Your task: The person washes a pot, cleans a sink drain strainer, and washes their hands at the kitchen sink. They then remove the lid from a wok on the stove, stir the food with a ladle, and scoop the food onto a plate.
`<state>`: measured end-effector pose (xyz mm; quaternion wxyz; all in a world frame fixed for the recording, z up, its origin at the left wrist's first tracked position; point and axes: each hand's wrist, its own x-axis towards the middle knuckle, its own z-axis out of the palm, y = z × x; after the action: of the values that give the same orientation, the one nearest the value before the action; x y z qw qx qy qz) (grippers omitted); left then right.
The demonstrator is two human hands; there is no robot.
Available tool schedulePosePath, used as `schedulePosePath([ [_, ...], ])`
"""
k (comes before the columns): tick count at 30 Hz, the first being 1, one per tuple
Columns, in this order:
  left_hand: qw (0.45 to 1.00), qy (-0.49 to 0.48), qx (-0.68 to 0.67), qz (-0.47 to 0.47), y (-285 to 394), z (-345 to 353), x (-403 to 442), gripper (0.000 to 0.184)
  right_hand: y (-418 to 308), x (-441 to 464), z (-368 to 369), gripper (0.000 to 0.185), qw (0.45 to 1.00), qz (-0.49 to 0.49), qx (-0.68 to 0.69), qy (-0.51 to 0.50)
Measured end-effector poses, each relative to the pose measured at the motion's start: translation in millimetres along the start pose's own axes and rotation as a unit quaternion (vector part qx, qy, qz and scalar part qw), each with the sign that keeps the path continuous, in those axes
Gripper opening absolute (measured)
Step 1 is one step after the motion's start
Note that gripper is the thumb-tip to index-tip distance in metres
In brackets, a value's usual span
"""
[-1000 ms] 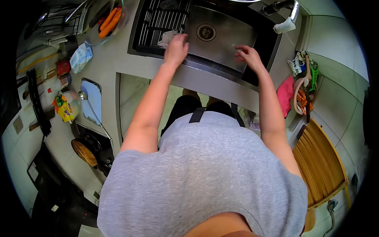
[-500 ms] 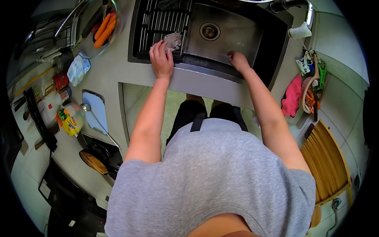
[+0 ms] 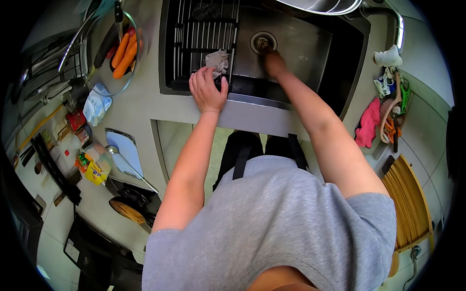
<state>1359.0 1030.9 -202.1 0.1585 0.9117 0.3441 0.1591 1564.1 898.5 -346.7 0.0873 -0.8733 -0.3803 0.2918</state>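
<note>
My left hand (image 3: 208, 90) lies over the near edge of the black sink (image 3: 169, 58), its fingers extended and somewhat apart. Just beyond the fingertips, a crumpled pale cloth or scrap (image 3: 217, 60) sits on the metal drying rack (image 3: 187, 36). Down in the basin, my right hand (image 3: 273, 63) reaches to the near side of the drain (image 3: 262, 40). That hand is dark and blurred, so its fingers and anything in them cannot be made out.
A glass bowl (image 3: 138, 43) with carrots (image 3: 127, 57) stands left of the sink. Nearby are a light-blue cloth (image 3: 97, 103), a blue board (image 3: 125, 147) and a ladle (image 3: 131, 162). The faucet (image 3: 400, 31) and a pink cloth (image 3: 367, 123) are on the right.
My right hand has moved left and farther into the basin, from its right part to the drain. My left hand stays at the sink edge. The camera view has shifted slightly.
</note>
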Motion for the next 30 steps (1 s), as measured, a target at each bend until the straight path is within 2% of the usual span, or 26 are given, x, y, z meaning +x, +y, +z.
schedulePosePath([
  [4, 1.0, -0.024, 0.008, -0.004, -1.3, 1.8, -0.6, 0.037, -1.9, 17.1, 16.5, 0.032, 0.997, 0.019, 0.073, 0.033],
  [6, 0.999, -0.036, 0.014, -0.007, -1.1, 2.3, -0.2, 0.039, -3.1, 23.1, 17.5, 0.033, 0.994, 0.089, 0.047, -0.032],
  [7, 0.999, -0.041, 0.018, -0.009, -0.7, 2.0, 0.3, 0.039, -2.0, 25.3, 20.1, 0.033, 0.994, 0.09, 0.048, -0.035],
  [9, 0.999, -0.047, 0.023, -0.01, -0.2, 1.2, 1.2, 0.038, 4.0, 35.1, 26.3, 0.033, 0.995, 0.042, -0.053, -0.073],
  [13, 0.998, -0.049, 0.026, -0.002, -0.1, 1.7, 2.0, 0.036, 7.2, 40.9, 30.2, 0.031, 0.997, 0.041, -0.05, -0.044],
  [16, 0.998, -0.05, 0.026, -0.001, 1.7, 0.6, 2.4, 0.034, 7.3, 41.5, 19.8, 0.029, 0.992, 0.031, -0.081, -0.088],
  [18, 0.999, -0.048, 0.026, 0.0, 1.6, 1.3, 2.2, 0.033, 9.5, 44.9, 18.5, 0.029, 0.997, 0.058, -0.042, -0.041],
  [25, 0.998, -0.057, 0.024, -0.003, -0.7, 4.1, 1.3, 0.029, 19.5, 48.0, 15.2, 0.023, 0.996, 0.049, -0.04, -0.064],
  [27, 0.998, -0.055, 0.023, -0.004, -0.6, 4.3, 0.8, 0.029, 18.4, 49.1, 12.7, 0.023, 0.996, 0.032, -0.078, -0.017],
  [30, 0.998, -0.052, 0.022, -0.001, -0.1, 4.4, 1.5, 0.028, 17.8, 39.2, 0.0, 0.022, 0.998, 0.004, -0.063, 0.023],
])
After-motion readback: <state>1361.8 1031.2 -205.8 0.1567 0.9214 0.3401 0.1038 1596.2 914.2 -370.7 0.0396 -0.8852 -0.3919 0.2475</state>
